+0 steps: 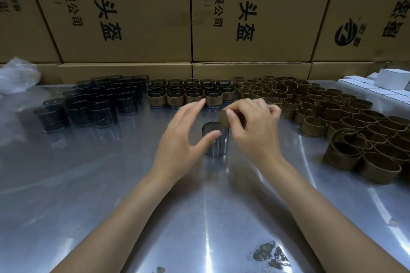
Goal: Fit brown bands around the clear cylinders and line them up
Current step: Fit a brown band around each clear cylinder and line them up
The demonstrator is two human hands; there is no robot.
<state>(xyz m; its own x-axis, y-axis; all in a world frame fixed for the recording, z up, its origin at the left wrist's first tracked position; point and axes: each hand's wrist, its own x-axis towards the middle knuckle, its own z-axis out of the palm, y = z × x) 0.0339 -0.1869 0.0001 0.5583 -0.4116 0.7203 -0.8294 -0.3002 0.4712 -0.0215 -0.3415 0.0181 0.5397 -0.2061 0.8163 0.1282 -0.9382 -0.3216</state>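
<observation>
Band [224,120] half hidden by right hand [255,126]

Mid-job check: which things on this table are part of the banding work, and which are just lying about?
Part of the job:
- clear cylinder at centre, touched by the left hand
- brown band pinched in the right hand
- unbanded cylinders
- banded row
- loose bands

Lying about:
- cardboard boxes
- white boxes
- plastic bag

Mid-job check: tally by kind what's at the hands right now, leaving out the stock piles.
Clear cylinder: 1, unbanded, by the left hand
Brown band: 1, pinched in the right hand
Total: 2
</observation>
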